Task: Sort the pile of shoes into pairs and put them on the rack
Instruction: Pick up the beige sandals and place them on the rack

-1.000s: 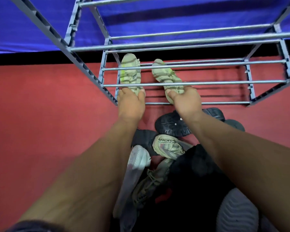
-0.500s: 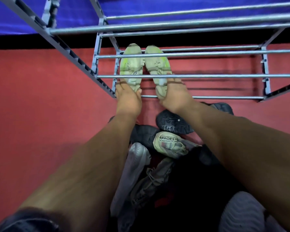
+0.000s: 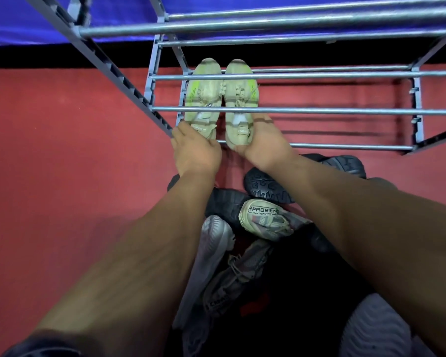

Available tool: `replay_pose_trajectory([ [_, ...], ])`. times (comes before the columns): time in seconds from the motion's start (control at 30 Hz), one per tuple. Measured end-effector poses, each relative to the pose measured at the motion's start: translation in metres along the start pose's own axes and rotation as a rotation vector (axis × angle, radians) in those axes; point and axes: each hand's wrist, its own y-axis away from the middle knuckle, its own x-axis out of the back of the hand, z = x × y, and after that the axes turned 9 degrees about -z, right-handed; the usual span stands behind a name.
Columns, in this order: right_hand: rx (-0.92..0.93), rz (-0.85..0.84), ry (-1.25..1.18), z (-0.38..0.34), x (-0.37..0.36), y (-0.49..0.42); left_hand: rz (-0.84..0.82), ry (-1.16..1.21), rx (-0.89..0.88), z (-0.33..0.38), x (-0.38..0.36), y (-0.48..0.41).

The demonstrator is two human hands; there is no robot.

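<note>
Red carpeted floor (image 3: 62,176) extends under a grey metal shoe rack (image 3: 307,110), with a blue backdrop (image 3: 113,19) behind. On the rack's lowest tier, at its left end, two beige sneakers with lime accents lie side by side, toes pointing away and inner edges almost touching: the left sneaker (image 3: 204,99) and the right sneaker (image 3: 241,99). The left hand (image 3: 195,152) cups the heel of the left sneaker, fingers curled round it; the right hand (image 3: 264,145) grips the heel of the right sneaker in the same manner. Both shoes rest across the tier's horizontal rods. Below the forearms, near the front rod, lies the unsorted pile: a black shoe sole-up (image 3: 265,186), a white shoe printed "APAOREN" (image 3: 265,219), a pale grey shoe (image 3: 211,243) and a grey laced sneaker (image 3: 237,276).
</note>
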Motion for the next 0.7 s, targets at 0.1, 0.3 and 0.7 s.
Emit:
replay_pose_trajectory([
  [0.1,-0.041,-0.039,-0.101,-0.011,0.005,0.009,0.015,0.202,0.086,-0.014,0.0,0.007],
  [0.3,-0.053,-0.14,-0.032,-0.011,0.011,0.015,0.033,0.5,0.188,-0.029,0.003,0.0],
  [0.7,-0.037,-0.088,0.149,0.001,0.026,0.061,-0.077,0.406,0.155,-0.036,0.018,0.031],
])
